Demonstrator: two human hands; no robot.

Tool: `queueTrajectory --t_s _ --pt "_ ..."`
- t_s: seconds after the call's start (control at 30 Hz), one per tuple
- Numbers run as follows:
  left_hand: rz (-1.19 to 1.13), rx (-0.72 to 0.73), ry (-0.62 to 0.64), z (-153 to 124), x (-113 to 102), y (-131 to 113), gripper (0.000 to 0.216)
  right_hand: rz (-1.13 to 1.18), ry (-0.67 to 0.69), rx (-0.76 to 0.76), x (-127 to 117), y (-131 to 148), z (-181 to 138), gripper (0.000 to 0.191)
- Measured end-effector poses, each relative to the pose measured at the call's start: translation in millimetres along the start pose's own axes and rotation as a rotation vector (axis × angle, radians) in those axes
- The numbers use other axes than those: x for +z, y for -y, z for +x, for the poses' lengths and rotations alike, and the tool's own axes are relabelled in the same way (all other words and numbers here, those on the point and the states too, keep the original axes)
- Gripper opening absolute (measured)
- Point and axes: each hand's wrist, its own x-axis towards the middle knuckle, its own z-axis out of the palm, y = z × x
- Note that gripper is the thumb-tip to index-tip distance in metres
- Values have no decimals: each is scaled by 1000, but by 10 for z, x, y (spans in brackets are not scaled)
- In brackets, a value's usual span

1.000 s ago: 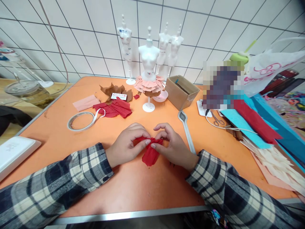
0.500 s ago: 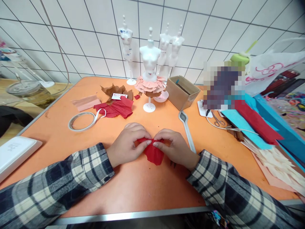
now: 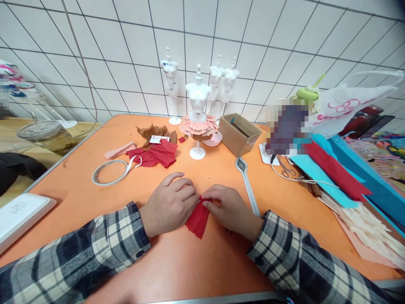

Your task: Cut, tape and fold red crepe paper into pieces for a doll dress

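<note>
A gathered piece of red crepe paper (image 3: 198,219) hangs between my hands, pleated at its top edge and fanning out below over the orange table (image 3: 177,261). My right hand (image 3: 232,207) pinches the gathered top between thumb and fingers. Back upward, my left hand (image 3: 172,204) is closed at the paper's left side, its thumb and fingertips partly hidden; one finger is slightly raised. Beyond them stands a small white mannequin (image 3: 198,95) wearing a ruffled pink paper skirt (image 3: 198,126). More red crepe paper (image 3: 155,154) lies to the left, by a roll of white tape (image 3: 110,172).
Behind are several white mannequins and a cardboard box (image 3: 239,135). Long grey tweezers (image 3: 248,185) lie beside my right hand. Scissors (image 3: 287,171), a cable and coloured paper sheets (image 3: 335,169) cover the right side. A white box-shaped device (image 3: 25,217) sits at the left edge.
My left hand has turned back-up, its thumb no longer showing, with a finger lifted. The red crepe paper's lower part has swung left and looks narrower. The view has tilted up.
</note>
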Motion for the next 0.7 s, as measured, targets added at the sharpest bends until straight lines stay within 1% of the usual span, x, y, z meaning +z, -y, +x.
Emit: queueTrajectory --t_s 0.13,0.27,0.43,0.63,0.7 --pt "65 33 12 -1 3 -32 16 -56 -18 49 20 13 -6 11" --pt "74 30 -7 2 2 -49 18 -136 -30 84 -2 90 -19 7" --pt "54 -6 -21 14 1 -49 18 -210 -53 117 -53 164 -30 12" --pt "4 -19 -18 9 7 -32 17 -128 -25 132 -44 71 -5 9" --pt "-19 -30 -7 5 4 -27 16 -106 -32 129 -39 25 6 13"
